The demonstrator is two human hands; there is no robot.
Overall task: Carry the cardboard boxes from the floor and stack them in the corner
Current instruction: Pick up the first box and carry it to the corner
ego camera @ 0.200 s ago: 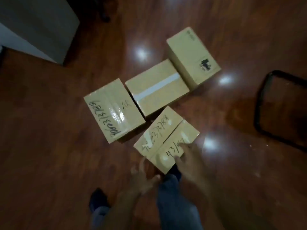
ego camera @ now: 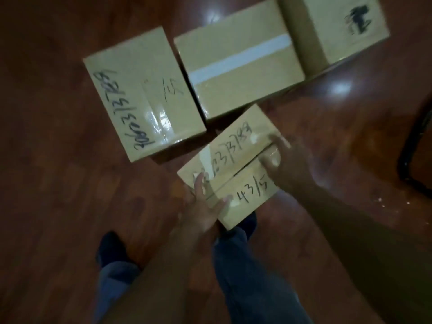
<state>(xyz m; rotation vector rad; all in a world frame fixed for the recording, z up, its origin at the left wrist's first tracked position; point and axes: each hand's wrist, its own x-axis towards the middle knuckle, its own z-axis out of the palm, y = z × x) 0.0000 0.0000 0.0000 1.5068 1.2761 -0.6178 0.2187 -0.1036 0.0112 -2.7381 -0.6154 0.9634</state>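
Observation:
Several cardboard boxes lie on the dark wooden floor (ego camera: 46, 183). The nearest box (ego camera: 236, 169) bears black handwriting and a seam between its top flaps. My left hand (ego camera: 203, 206) presses on its near left edge, fingers spread over the top. My right hand (ego camera: 285, 164) grips its right side, thumb on the top. Behind it sit a handwritten box (ego camera: 140, 90) at the left, a box with white tape (ego camera: 238, 66) in the middle and a box with a black print (ego camera: 336, 29) at the far right.
A black metal frame (ego camera: 413, 146) stands on the floor at the right edge. My legs in blue trousers (ego camera: 245, 277) and a dark shoe (ego camera: 112, 246) are just below the nearest box. Small white specks lie on the floor at the right.
Both hands have reached forward and landed on the nearest box. The camera has dropped closer to the boxes, so the white furniture at upper left has left the view.

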